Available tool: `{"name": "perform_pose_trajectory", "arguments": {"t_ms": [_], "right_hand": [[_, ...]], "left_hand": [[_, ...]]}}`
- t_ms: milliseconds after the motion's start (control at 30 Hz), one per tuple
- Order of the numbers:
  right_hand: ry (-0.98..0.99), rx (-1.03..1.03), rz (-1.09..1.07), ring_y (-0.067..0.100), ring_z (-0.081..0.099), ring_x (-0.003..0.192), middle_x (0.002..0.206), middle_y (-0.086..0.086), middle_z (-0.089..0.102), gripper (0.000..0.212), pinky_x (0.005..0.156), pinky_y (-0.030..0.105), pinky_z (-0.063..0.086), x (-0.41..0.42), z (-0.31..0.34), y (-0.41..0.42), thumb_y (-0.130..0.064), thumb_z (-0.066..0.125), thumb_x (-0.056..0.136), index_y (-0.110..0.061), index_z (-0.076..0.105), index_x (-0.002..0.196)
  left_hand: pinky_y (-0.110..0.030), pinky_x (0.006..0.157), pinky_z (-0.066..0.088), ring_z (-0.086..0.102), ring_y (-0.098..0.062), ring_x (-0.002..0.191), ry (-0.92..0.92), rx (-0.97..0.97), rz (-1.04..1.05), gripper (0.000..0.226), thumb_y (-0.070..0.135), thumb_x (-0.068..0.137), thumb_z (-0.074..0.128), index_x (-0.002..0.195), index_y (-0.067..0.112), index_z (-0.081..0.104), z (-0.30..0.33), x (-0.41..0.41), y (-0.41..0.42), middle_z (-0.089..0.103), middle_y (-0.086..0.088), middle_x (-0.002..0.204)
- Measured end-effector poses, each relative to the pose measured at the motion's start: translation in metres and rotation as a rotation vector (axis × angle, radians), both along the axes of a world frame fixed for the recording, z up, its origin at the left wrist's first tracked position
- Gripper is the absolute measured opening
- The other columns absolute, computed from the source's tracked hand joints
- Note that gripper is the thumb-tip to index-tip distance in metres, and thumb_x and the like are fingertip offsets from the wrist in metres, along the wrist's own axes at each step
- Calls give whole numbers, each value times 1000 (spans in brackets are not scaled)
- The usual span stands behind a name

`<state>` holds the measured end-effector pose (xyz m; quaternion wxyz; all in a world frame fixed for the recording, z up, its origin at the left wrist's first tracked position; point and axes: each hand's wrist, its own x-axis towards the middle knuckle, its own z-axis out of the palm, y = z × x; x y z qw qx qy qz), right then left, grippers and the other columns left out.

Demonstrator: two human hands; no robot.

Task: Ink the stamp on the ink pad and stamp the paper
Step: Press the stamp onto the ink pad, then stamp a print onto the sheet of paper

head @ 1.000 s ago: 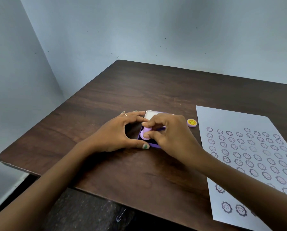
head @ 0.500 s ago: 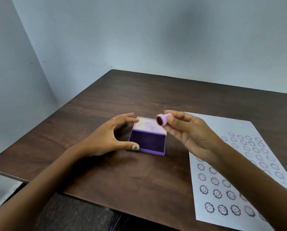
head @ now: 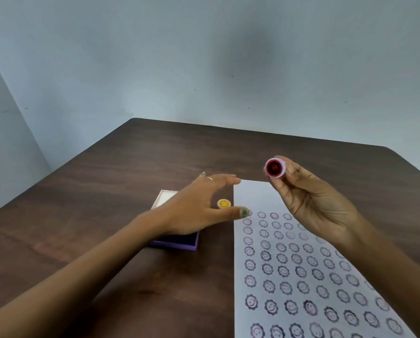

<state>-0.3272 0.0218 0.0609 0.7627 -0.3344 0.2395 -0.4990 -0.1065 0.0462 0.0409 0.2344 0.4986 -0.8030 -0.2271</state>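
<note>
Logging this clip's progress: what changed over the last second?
The right hand lifted the small round pink stamp off the purple ink pad box, inked face now toward the camera. The left hand released the box, reaching toward the white paper. Box and paper stayed put.

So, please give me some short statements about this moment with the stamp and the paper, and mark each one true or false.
1. The right hand holds the stamp up in the air, with its inked face toward the camera. True.
2. The stamp is pressed on the paper. False: it is held above the table, and touches no paper.
3. The paper already bears many rows of round face prints. True.
4. The left hand holds the yellow cap. False: the hand is spread open above it, and the cap lies on the table beside the paper.
5. The ink pad lies to the right of the paper. False: it lies to the left, partly hidden under the left hand.
</note>
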Motion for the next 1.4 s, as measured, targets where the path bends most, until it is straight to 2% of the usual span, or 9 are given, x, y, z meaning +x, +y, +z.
{"name": "perform_pose_trajectory", "arguments": {"t_ms": [67,200,267,367,433,600,867,1133,1400], "right_hand": [[59,-53,-40,16,70,90,88,7,76,19,67,20,57,-9,-2,-8,-7,65,67,-8,75,84],[227,-122,-166,20,71,90,93,11,75,23,66,21,57,-35,-11,-26,-6,67,68,-8,72,90],[326,-159,-239,23,70,91,95,12,75,25,66,21,57,-50,-17,-33,-7,69,67,-9,72,92],[590,-308,-333,25,70,89,91,7,76,28,70,24,58,-65,-26,-39,-13,75,62,-13,72,90],[734,-412,-359,20,71,85,88,1,76,27,70,22,57,-67,-28,-40,-14,77,61,-15,73,88],[997,-650,-373,7,70,82,89,-9,73,24,73,16,55,-59,-31,-38,-7,78,66,-18,71,86],[1245,-799,-309,2,67,86,95,-6,69,27,78,12,52,-51,-33,-34,-5,74,71,-14,69,97],[1369,-911,-309,12,66,87,101,0,66,27,83,15,51,-50,-31,-32,-3,70,76,-5,68,102],[1466,-943,-261,10,63,88,105,1,67,27,78,3,45,-49,-31,-31,-7,69,78,-7,67,105]], "left_hand": [[-33,117,1,26,-2,137,-114,-24,-21,79,72,75,43,142,31,35,2,-21,-8,34,11,152],[-32,113,-12,19,-13,143,-322,-74,-36,83,72,81,38,147,23,27,-3,-52,-19,28,6,155],[-24,104,-23,10,-14,144,-343,-119,-22,83,71,81,38,148,23,23,-11,-60,-19,25,5,157],[-8,85,-37,-7,-2,133,-324,-217,-28,83,69,83,40,148,22,21,-23,-67,-15,24,4,157],[-8,89,-37,-10,5,132,-346,-247,-29,83,71,83,36,149,22,18,-29,-67,-13,20,5,158],[-30,113,-21,8,-8,145,-446,-222,-18,91,79,79,18,150,22,14,-39,-66,-12,16,6,159],[-37,116,-17,6,-8,146,-460,-170,-40,88,74,80,16,150,21,12,-40,-66,-11,13,5,160],[-36,116,-17,5,-9,147,-470,-152,-41,87,73,80,15,151,23,10,-40,-66,-11,11,6,160],[-36,115,-19,3,-9,147,-472,-121,-48,87,74,80,15,151,24,8,-40,-66,-12,9,7,160]]}}
